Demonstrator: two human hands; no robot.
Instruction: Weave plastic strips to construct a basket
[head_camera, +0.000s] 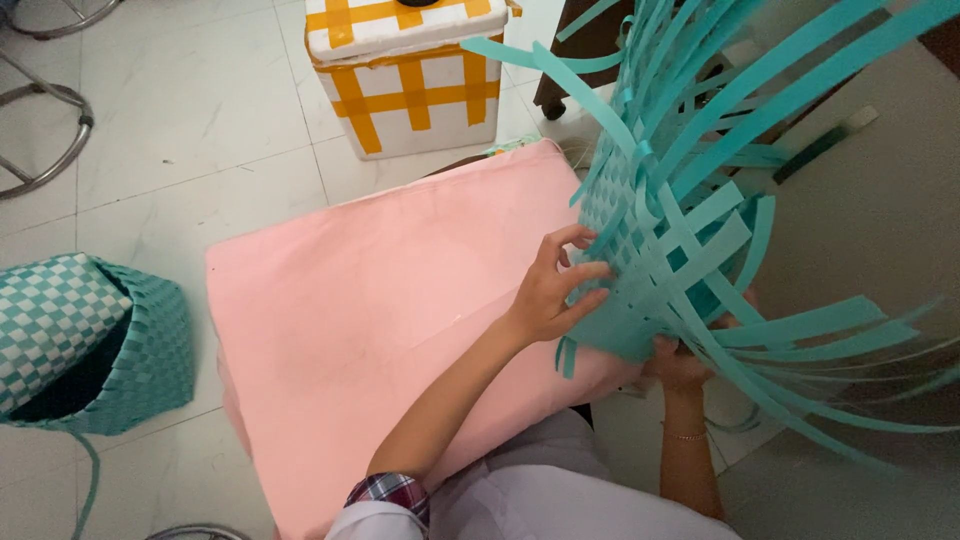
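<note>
Teal plastic strips, flat and glossy, half-woven into a basket (640, 250) you're holding over the pink board.

Your left hand (550, 295) presses on the checker-woven patch, fingers spread & curled, grip pinching a strip near the weave's edge w/ thumb underneath. Your right hand (678, 362) sits under the lower edge, mostly hidden by strips, so can't tell if that grip is closed or apart. Loose strip ends fan out long & curved to the right and up top. The weave rests at the right edge of the pink board (350, 320), smooth, matte, rectangular. On the tile floor, far left: a finished woven basket (90, 345), teal & white checks, tipped on its side. Up top: a white box (410, 70) w/ orange tape crossed in a grid.
</note>
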